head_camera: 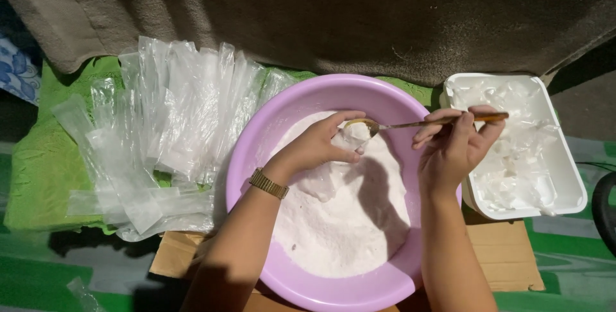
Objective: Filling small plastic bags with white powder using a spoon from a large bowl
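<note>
- Head view, centre: a round lilac basin [256, 151] sits on a flattened piece of brown cardboard [507, 254]; it is partly filled with a fine white powder [346, 222] banked higher toward 10 o'clock.
- The left hand [321, 147], a gold-coloured wristwatch [268, 183] on its wrist, reaches into the basin from 7 o'clock. Its fingers are curled together and pinch a small clear plastic bag [354, 133] just above the powder; the bag already holds some white powder.
- The right hand [457, 145] comes in from 5 o'clock and lies over the basin's rim at 3 o'clock. Thumb and fingers are pressed together around the brown handle of a metal spoon [423, 122], which lies nearly level, its bowl pointing to 9 o'clock and meeting the mouth of the bag.
- At 9 o'clock of the basin, a fanned heap of long, narrow clear plastic sleeves [160, 132] rests on a green cloth [38, 177], touching the basin's outer wall.
- At 3 o'clock, just beside the basin, a white foam tray [564, 203] holds crumpled clear plastic pieces.
- At 12 o'clock, a grey-brown blanket [359, 10] spans the upper edge of the scene.
</note>
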